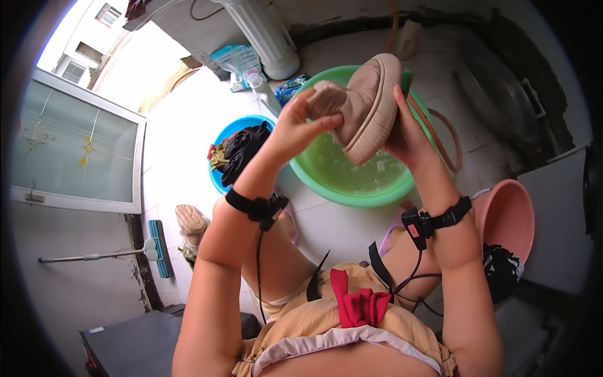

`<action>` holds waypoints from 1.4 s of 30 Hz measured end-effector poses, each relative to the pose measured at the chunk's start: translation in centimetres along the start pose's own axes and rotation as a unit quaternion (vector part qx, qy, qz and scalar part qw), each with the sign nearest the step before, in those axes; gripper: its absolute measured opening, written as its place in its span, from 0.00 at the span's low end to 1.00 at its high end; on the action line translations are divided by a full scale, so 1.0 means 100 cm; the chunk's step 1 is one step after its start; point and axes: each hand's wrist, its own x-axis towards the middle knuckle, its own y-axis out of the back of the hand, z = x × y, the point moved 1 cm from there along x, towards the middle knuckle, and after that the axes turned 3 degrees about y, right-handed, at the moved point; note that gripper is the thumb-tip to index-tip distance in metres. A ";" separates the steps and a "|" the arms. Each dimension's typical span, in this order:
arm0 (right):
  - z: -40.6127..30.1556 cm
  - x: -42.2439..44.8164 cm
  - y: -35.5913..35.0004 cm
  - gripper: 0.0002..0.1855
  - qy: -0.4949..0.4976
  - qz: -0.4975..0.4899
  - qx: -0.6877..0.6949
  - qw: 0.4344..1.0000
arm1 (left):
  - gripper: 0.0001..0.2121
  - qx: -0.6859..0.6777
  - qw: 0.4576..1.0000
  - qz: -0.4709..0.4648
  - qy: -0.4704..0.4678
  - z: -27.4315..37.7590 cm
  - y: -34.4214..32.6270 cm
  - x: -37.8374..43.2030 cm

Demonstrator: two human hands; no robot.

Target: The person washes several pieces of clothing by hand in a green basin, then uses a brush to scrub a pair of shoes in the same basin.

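A beige padded shoe with a thick ribbed sole (pixel 374 110) is held tilted above a green plastic basin (pixel 362 200) of sudsy water. My left hand (pixel 306 120) grips the shoe's collar at its left end, thumb on the fabric. My right hand (pixel 406 129) holds the sole from the right side; part of its fingers is hidden behind the shoe. Left of the green basin stands a blue basin (pixel 215 174) with dark, red and olive cloths (pixel 245 146) in it. Another beige shoe (pixel 190 219) lies on the floor at the left, sole showing.
A white bottle (pixel 264 94) and detergent bags (pixel 240 66) stand beyond the basins, beside a white fluted column (pixel 266 42). A brown hose (pixel 454 141) curls right of the green basin. A pink bucket (pixel 511 217) is at the right, a sponge mop (pixel 160 249) at the left.
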 end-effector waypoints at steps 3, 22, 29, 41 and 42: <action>0.004 0.006 0.001 0.44 -0.044 -0.079 0.050 0.995 | 0.25 0.054 0.998 0.023 0.011 0.025 0.002 0.007; 0.008 0.021 0.016 0.14 -0.018 0.116 -0.073 0.990 | 0.19 0.464 0.836 0.261 0.130 0.093 0.194 -0.180; 0.015 0.027 0.039 0.13 -0.064 0.135 -0.167 0.975 | 0.20 0.431 0.782 0.323 0.313 0.006 0.226 -0.314; 0.027 0.028 0.058 0.16 -0.126 0.204 -0.267 0.933 | 0.07 0.575 0.646 0.186 0.465 -0.164 0.158 -0.475; 0.026 0.027 0.054 0.16 -0.135 0.205 -0.269 0.931 | 0.07 0.556 0.653 0.163 0.488 -0.176 0.146 -0.483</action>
